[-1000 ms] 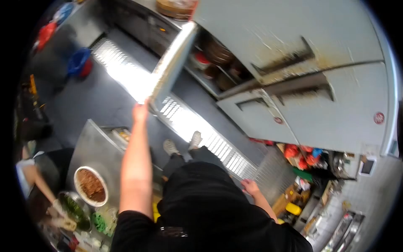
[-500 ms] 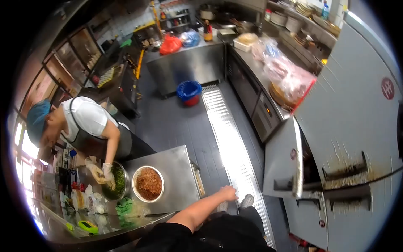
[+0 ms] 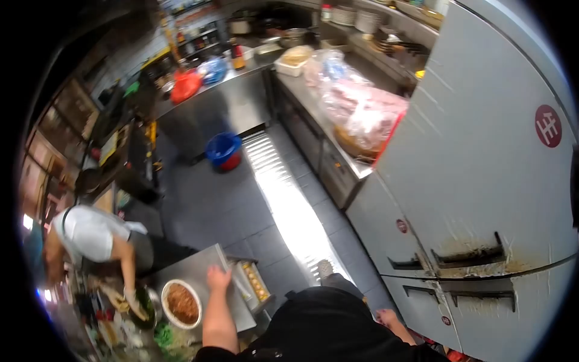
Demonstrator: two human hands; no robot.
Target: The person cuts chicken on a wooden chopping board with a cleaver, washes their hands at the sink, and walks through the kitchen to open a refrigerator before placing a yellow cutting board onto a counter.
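My left hand (image 3: 218, 279) is over the right side of a steel worktable (image 3: 212, 256), its fingers extended and slightly blurred, with nothing visible in it. Left of it stands a white tub of reddish-brown minced filling (image 3: 182, 303). Below the table's right edge, a drawer (image 3: 256, 282) shows a row of small yellowish pieces. My right hand (image 3: 386, 317) is low by my right side, near the grey fridge (image 3: 482, 187); its fingers are too small and blurred to read. The fridge's upper left door (image 3: 386, 223) stands closed.
A co-worker in a white top (image 3: 90, 232) bends at the left, a gloved hand (image 3: 134, 301) in a bowl of chopped greens (image 3: 145, 311). A blue-lined bucket (image 3: 223, 151) stands on the floor. Plastic bags (image 3: 356, 96) lie on the right counter. A metal drain (image 3: 283, 208) crosses the floor.
The fridge door that stood ajar is now closed. My left hand has moved left to the table, and my right hand has come into view. More of the drawer shows. The view has turned right.
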